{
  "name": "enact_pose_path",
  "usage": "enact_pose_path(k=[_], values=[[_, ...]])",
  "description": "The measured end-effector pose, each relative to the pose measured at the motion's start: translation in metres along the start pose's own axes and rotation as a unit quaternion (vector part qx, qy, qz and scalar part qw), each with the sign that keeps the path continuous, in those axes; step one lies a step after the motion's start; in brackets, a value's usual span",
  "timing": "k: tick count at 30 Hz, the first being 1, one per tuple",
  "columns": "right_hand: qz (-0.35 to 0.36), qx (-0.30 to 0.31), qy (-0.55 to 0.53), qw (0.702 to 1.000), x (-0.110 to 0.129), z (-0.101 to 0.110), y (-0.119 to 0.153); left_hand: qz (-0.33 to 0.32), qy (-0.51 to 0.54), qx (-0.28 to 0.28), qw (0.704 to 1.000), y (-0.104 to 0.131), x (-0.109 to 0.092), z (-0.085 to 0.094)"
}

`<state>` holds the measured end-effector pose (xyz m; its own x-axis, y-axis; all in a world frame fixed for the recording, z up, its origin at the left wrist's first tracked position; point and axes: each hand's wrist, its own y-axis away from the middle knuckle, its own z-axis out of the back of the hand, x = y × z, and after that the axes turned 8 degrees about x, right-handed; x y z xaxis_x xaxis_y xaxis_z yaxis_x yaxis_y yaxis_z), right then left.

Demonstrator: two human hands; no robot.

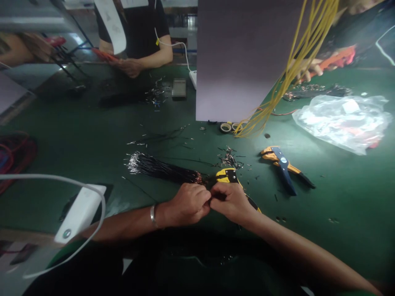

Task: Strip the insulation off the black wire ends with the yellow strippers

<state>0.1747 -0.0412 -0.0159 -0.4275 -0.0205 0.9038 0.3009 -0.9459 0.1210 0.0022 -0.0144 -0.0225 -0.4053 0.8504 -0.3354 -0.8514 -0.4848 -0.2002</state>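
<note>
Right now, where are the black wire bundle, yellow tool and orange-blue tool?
Black wire bundle [166, 167], head view: middle of its length.
Yellow tool [227, 176], head view: its front end.
Orange-blue tool [283, 160], head view: its round label.

On my screen I saw yellow wires [291, 78] trailing across the right edge of a greyish panel [239, 57]. To their right, I made out a crumpled clear bag [339, 121]; far left, a white device [77, 217] and reddish coils [26, 142].
</note>
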Motion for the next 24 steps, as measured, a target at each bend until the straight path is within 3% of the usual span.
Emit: enact_pose_path(k=[9, 17, 20, 24], values=[[-0.024, 0.016, -0.048, 0.998, -0.0018, -0.0008, -0.0004, -0.028, -0.035, -0.008, 0.999, 0.0002, -0.0030, 0.0049], [-0.120, 0.079, -0.160, 0.977, -0.0084, 0.0024, -0.0052, -0.027, -0.009, -0.027, 0.999, -0.0028, -0.0008, 0.0053], [-0.116, 0.083, -0.152, 0.978, -0.0092, 0.0038, -0.0059, -0.005, 0.018, -0.029, 0.999, -0.0035, 0.0007, 0.0028], [-0.078, 0.038, -0.117, 0.989, -0.0046, 0.0049, -0.0051, -0.011, -0.009, -0.037, 0.999, -0.0020, -0.0003, 0.0018]])
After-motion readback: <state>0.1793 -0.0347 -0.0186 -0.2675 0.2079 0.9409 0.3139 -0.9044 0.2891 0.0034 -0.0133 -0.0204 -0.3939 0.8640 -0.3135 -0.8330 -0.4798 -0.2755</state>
